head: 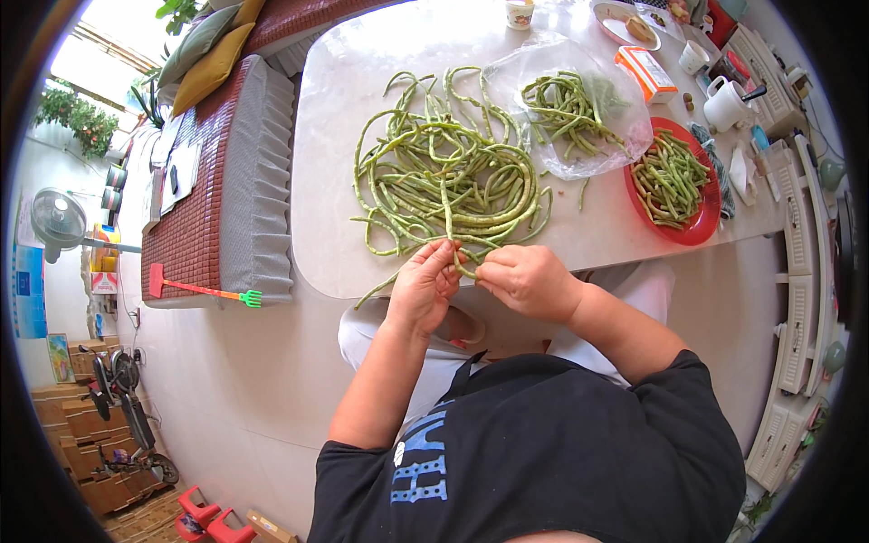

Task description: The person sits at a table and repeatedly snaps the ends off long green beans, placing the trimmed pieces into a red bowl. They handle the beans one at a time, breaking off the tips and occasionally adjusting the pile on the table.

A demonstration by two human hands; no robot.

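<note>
At the table's near edge, my left hand [428,282] and my right hand [529,279] grip one green yard-long bean [464,270] between thumbs and fingers, a short stretch of it showing between them. Just beyond my hands lies a tangled heap of long beans [448,176]. To its right, a clear plastic bag [611,153] lies spread with more bean pieces [567,108] on it. A red plastic plate [679,234] farther right holds many short bean pieces [669,180]. Part of the held bean is hidden by my fingers.
A white table [326,170] carries an orange-and-white carton [646,75], a white mug [725,105], paper cups [519,13] and a plate [628,30] at the back right. Left stands a bench with a red beaded mat [190,231], a back scratcher [204,290] on it. White drawers [798,305] line the right.
</note>
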